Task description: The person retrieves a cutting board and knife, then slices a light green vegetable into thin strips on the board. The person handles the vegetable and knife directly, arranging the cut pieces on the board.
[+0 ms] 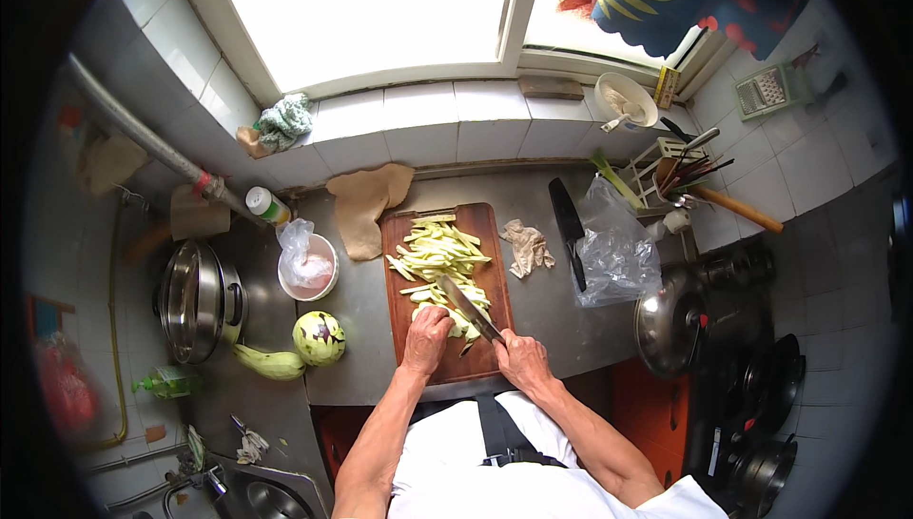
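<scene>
A kitchen knife [467,306] lies slantwise over the wooden cutting board [496,251], its handle in my right hand [525,360]. My left hand [428,337] rests with curled fingers on pale green vegetable slices [426,308] at the near left of the blade. Cut strips [439,251] of the same pale vegetable are heaped on the board's far half. To the left, on the steel counter, sit a round, partly peeled eggplant [319,338] with dark patches of skin and a long peeled vegetable [271,363].
Left stand a bowl [285,283] with a plastic bag and a steel pot [192,305]. A brown cloth [364,205] touches the board's far left. Rightward are a crumpled cloth [528,248], a black knife [567,226], a plastic bag [620,255] and a lidded pan [667,326].
</scene>
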`<state>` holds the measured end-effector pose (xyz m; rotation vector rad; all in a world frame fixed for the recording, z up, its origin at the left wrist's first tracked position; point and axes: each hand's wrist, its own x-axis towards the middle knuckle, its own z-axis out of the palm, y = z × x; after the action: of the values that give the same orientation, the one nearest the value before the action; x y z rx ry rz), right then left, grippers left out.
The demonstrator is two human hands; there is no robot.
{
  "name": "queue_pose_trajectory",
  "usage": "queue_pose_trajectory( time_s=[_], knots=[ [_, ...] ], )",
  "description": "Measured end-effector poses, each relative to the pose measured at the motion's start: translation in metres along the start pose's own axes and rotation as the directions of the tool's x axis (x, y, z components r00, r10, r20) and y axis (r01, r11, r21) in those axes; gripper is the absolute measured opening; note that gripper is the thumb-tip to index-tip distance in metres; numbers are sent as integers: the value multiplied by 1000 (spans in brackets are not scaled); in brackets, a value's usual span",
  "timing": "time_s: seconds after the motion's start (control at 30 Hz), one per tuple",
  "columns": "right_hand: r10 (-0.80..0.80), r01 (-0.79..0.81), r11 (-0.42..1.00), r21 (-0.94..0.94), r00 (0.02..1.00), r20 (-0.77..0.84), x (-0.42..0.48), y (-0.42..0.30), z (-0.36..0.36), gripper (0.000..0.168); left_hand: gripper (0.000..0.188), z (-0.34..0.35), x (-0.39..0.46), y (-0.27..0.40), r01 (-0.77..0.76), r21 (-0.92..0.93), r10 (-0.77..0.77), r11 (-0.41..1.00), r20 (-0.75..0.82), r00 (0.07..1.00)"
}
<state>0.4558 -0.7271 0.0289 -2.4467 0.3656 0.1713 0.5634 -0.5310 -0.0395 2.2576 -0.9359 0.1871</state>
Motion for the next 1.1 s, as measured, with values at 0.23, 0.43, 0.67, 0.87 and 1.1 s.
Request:
queue_pose_trajectory(
  time_s=[0.23, 0.43, 0.67, 0.87, 1.1],
  knots=[
    [-2, 30, 981, -194, 990, 143, 0, 8, 10, 15, 8, 3, -1, -3, -10, -23, 10, 1000, 8, 1000],
    [6, 3, 995, -103, 996, 87, 21, 9, 43, 20, 10, -1, 2, 1, 26, -46, -27, 999, -4, 1000],
    [55, -43, 974, 223, 997, -46, 25, 32, 53, 26, 34, -15, -18, 1, 143, 86, -132, 986, -126, 983],
    [12, 30, 967, 252, 987, -162, 2, 16, 34, 25, 59, -31, -30, 2, 376, 47, -377, 926, 32, 926],
    [17, -1, 990, 138, 993, -117, -11, 24, 23, 21, 55, -20, -26, 5, 331, -98, -331, 938, 19, 943]
  ],
)
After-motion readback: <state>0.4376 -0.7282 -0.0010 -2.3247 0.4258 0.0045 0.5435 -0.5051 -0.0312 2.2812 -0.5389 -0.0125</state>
